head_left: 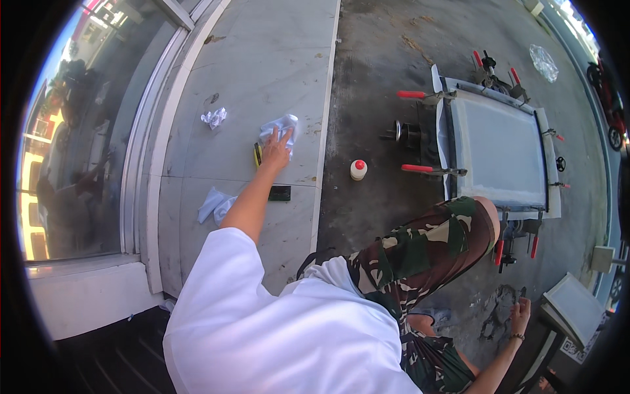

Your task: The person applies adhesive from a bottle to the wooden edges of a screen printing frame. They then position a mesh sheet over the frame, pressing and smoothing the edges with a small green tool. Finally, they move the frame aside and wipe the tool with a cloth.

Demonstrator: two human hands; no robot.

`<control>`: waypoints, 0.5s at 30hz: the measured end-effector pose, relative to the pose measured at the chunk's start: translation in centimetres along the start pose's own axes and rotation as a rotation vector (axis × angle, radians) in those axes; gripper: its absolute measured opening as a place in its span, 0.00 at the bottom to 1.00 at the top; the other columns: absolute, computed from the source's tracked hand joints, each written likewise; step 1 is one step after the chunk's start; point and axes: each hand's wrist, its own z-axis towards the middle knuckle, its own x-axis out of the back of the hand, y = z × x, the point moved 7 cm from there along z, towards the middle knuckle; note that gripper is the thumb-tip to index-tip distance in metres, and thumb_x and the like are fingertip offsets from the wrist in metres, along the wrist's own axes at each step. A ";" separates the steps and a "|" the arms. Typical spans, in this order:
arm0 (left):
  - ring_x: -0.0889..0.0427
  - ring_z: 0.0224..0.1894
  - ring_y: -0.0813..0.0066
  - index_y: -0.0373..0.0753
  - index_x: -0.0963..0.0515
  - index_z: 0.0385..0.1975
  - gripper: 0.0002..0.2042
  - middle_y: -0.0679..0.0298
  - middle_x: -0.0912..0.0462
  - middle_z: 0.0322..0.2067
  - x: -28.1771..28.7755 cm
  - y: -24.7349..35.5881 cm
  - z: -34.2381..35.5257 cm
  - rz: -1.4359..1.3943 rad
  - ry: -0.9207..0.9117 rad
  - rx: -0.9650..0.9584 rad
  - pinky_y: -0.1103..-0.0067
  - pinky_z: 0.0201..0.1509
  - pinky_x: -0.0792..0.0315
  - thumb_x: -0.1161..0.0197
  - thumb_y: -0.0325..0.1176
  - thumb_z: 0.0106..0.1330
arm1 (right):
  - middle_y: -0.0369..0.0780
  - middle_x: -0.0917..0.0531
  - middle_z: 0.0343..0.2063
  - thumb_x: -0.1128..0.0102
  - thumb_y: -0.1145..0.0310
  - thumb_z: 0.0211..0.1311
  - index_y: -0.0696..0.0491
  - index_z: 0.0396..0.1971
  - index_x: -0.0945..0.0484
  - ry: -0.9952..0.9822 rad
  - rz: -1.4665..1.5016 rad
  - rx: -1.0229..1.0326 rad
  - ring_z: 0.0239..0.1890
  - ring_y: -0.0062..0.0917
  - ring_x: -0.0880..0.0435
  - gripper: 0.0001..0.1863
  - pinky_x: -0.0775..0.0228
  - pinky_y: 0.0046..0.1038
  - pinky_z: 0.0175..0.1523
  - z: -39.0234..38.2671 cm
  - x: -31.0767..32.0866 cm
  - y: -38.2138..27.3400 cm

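Note:
My left hand point(277, 150) reaches out over the pale tiled ledge, fingers spread on a crumpled white cloth or paper point(287, 123). A yellow-and-black utility knife point(258, 155) lies just beside that hand. Closer to me are a dark green rectangular block point(280, 193) and a second crumpled white piece point(216, 205). My right hand point(520, 316) hangs low at the right, fingers loosely bent with nothing visible in them. It is nearest a tilted panel point(574, 307) with a pale face.
A white bottle with a red cap point(358, 170) stands on the dark floor. Farther right, a pale mesh-like sheet in a frame point(502, 148) is held by several red-handled clamps point(420, 169). Crumpled clear plastic point(543, 64) lies beyond. A glass door point(85, 151) borders the ledge.

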 end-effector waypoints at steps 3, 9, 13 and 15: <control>0.19 0.48 0.48 0.38 0.22 0.46 0.13 0.48 0.19 0.45 -2.5 -1.4 1.9 -0.169 -0.370 0.117 0.63 0.52 0.24 0.35 0.31 0.62 | 0.37 0.22 0.19 0.39 0.70 0.66 0.60 0.30 0.24 -0.032 -0.153 0.147 0.25 0.19 0.22 0.09 0.32 0.24 0.30 -0.5 0.2 -4.6; 0.17 0.44 0.50 0.36 0.20 0.37 0.08 0.49 0.16 0.40 6.6 -6.9 0.2 -0.566 0.161 0.291 0.64 0.47 0.24 0.35 0.33 0.63 | 0.39 0.20 0.21 0.35 0.70 0.61 0.61 0.27 0.24 -0.022 -0.237 0.126 0.25 0.22 0.22 0.11 0.32 0.26 0.32 0.7 -1.4 -4.5; 0.16 0.41 0.48 0.34 0.20 0.36 0.13 0.47 0.16 0.35 8.3 -10.5 -5.1 -0.433 -0.067 0.377 0.63 0.44 0.25 0.34 0.39 0.64 | 0.36 0.24 0.18 0.34 0.69 0.62 0.59 0.23 0.29 -0.088 -0.293 0.250 0.23 0.18 0.25 0.14 0.33 0.23 0.30 1.2 -3.7 -4.3; 0.16 0.40 0.47 0.35 0.19 0.36 0.17 0.46 0.15 0.34 8.7 -13.1 -7.8 -0.157 -0.187 0.558 0.62 0.43 0.25 0.33 0.45 0.63 | 0.35 0.26 0.17 0.33 0.67 0.62 0.58 0.23 0.30 -0.063 -0.180 0.219 0.22 0.19 0.27 0.16 0.33 0.24 0.29 1.4 -3.9 -4.3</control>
